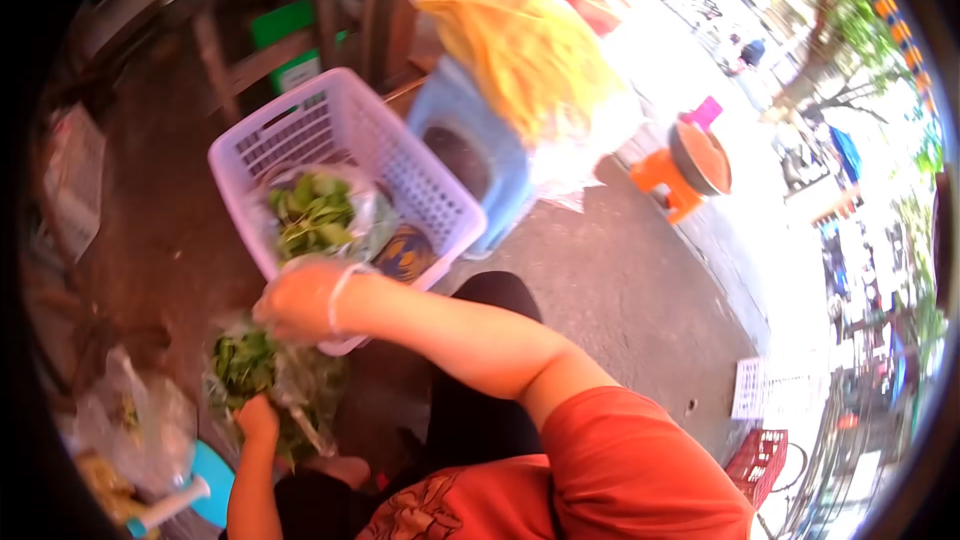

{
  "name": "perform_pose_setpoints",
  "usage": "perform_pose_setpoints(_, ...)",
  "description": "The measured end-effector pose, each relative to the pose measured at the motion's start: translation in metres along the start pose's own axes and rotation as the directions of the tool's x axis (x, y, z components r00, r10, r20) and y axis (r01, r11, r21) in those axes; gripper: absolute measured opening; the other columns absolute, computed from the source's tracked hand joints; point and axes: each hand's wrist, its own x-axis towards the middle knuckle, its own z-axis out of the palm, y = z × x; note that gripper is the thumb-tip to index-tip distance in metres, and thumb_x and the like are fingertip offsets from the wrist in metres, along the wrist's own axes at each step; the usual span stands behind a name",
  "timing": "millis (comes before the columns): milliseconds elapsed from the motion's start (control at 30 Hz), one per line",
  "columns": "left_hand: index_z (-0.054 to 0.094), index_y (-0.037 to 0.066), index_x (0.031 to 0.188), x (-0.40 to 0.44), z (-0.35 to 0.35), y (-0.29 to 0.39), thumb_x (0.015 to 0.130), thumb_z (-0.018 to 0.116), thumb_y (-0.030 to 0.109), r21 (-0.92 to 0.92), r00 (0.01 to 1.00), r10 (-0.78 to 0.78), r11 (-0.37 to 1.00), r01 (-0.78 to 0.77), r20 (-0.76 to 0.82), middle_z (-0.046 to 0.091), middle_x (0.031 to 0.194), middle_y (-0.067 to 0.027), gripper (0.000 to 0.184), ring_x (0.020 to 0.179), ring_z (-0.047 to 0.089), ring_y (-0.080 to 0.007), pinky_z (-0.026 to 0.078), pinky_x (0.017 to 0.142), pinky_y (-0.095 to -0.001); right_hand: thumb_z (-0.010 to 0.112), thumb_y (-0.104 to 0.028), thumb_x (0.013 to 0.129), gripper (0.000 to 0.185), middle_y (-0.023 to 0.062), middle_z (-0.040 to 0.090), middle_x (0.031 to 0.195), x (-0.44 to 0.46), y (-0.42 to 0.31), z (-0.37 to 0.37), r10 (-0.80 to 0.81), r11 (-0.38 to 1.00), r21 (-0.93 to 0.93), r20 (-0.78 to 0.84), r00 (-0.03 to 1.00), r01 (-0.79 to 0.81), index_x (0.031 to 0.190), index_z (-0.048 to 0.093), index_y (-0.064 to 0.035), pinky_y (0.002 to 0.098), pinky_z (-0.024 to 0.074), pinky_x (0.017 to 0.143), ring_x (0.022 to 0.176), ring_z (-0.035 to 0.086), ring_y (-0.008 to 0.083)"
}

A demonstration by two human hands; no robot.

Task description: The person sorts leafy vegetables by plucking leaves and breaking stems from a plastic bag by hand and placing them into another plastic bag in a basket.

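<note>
My left hand (257, 418) is closed at a bunch of dark leafy greens (243, 362) in a clear plastic bag (305, 380) low on the left; its fingertips are partly hidden among the leaves. Above that bag, my right hand (305, 300) passes the near corner of a lilac plastic basket (452, 223). The right hand is blurred, with a pale band at the wrist, and its fingers cannot be made out. Inside the basket lie lighter green leaves (312, 212) in clear plastic, beside a dark round item with a yellow pattern (405, 252).
A blue plastic stool (500, 155) bears a yellow bag (530, 50). Farther right stands an orange stove (668, 180) with a pot. Clear bags (140, 420) and a turquoise item (212, 475) lie at lower left. A red crate (757, 462) is at lower right.
</note>
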Motion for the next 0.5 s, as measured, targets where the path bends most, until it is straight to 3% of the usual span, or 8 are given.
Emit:
perform_pose_setpoints(33, 0.067, 0.007, 0.082, -0.009, -0.025, 0.003, 0.072, 0.065, 0.014, 0.102, 0.997, 0.056, 0.993, -0.06, 0.049, 0.066, 0.082, -0.0162, 0.013, 0.083, 0.062, -0.0344, 0.038, 0.088, -0.0516, 0.057, -0.023, 0.078, 0.023, 0.0122, 0.065, 0.091, -0.008, 0.001, -0.004, 0.03, 0.999, -0.033, 0.008, 1.0, -0.03, 0.094, 0.062, -0.0069, 0.0415, 0.0493, 0.078, 0.089, 0.062, 0.0324)
perform_pose_setpoints(67, 0.067, 0.006, 0.082, -0.021, -0.05, 0.001, 0.07, 0.069, 0.014, -0.005, 0.989, 0.146, 0.989, -0.146, -0.023, 0.065, 0.077, -0.0178, 0.014, 0.08, 0.062, -0.0347, 0.037, 0.086, -0.0528, 0.057, -0.022, 0.078, 0.022, 0.0121, 0.065, 0.09, -0.01, -0.003, -0.004, 0.046, 0.997, -0.063, 0.021, 0.999, -0.045, 0.093, 0.063, -0.0069, 0.0412, 0.0496, 0.078, 0.089, 0.062, 0.032)
perform_pose_setpoints(133, 0.067, 0.003, 0.08, -0.037, -0.098, 0.004, 0.07, 0.067, 0.008, -0.117, 0.964, 0.23, 0.962, -0.246, -0.136, 0.061, 0.067, -0.0175, 0.011, 0.073, 0.062, -0.0294, 0.042, 0.077, -0.0447, 0.057, -0.022, 0.078, 0.021, 0.012, 0.065, 0.09, -0.008, -0.006, 0.002, 0.043, 0.993, -0.115, 0.055, 0.998, -0.037, 0.092, 0.063, -0.0069, 0.0409, 0.0498, 0.078, 0.089, 0.063, 0.0314)
perform_pose_setpoints(200, 0.065, 0.001, 0.086, -0.047, -0.144, 0.011, 0.072, 0.065, 0.004, -0.414, 0.988, 0.118, 0.898, -0.15, -0.101, 0.059, 0.065, -0.0129, 0.015, 0.068, 0.06, -0.0229, 0.043, 0.07, -0.0358, 0.056, -0.022, 0.078, 0.02, 0.0121, 0.065, 0.09, -0.006, -0.004, 0.011, 0.028, 0.987, -0.16, 0.09, 0.996, -0.013, 0.09, 0.064, -0.007, 0.0408, 0.0498, 0.078, 0.09, 0.063, 0.0309)
perform_pose_setpoints(233, 0.064, 0.001, 0.09, -0.047, -0.155, 0.011, 0.073, 0.064, 0.002, -0.549, 0.995, 0.07, 0.83, -0.098, -0.071, 0.058, 0.063, -0.0106, 0.017, 0.065, 0.059, -0.0197, 0.044, 0.066, -0.0314, 0.056, -0.021, 0.078, 0.021, 0.0121, 0.065, 0.091, -0.003, -0.006, 0.015, 0.017, 0.991, -0.132, 0.108, 0.994, -0.003, 0.091, 0.063, -0.0064, 0.041, 0.0497, 0.078, 0.09, 0.063, 0.0308)
perform_pose_setpoints(367, 0.049, 0.001, 0.113, -0.03, -0.137, -0.02, 0.085, 0.053, 0.001, -0.817, 0.928, 0.018, 0.468, -0.336, -0.371, 0.046, 0.071, 0.0009, 0.028, 0.054, 0.048, -0.0088, 0.038, 0.049, -0.0236, 0.057, -0.023, 0.079, 0.028, 0.0133, 0.066, 0.092, -0.004, -0.015, 0.014, 0.06, 0.998, -0.02, 0.188, 0.98, -0.057, 0.099, 0.061, -0.0045, 0.0417, 0.0494, 0.08, 0.092, 0.063, 0.0313)
perform_pose_setpoints(433, 0.048, 0.002, 0.113, -0.033, -0.13, -0.019, 0.087, 0.051, 0.003, -0.923, 0.959, -0.081, 0.302, -0.237, -0.273, 0.045, 0.073, 0.0003, 0.026, 0.052, 0.046, -0.0086, 0.038, 0.046, -0.0233, 0.056, -0.026, 0.082, 0.039, 0.0169, 0.065, 0.097, -0.01, -0.022, -0.011, 0.161, 0.985, 0.007, 0.28, 0.946, -0.17, 0.115, 0.055, -0.006, 0.042, 0.0489, 0.081, 0.096, 0.062, 0.0329)
perform_pose_setpoints(500, 0.045, 0.003, 0.113, -0.043, -0.132, -0.012, 0.089, 0.049, 0.004, -0.984, 0.982, -0.134, 0.139, -0.114, -0.133, 0.044, 0.077, -0.0004, 0.024, 0.052, 0.044, -0.008, 0.04, 0.045, -0.0225, 0.055, -0.029, 0.084, 0.047, 0.0195, 0.064, 0.101, -0.007, 0.013, -0.015, 0.429, 0.895, 0.112, 0.055, 0.902, -0.432, 0.125, 0.048, -0.0075, 0.042, 0.049, 0.081, 0.096, 0.062, 0.0344)
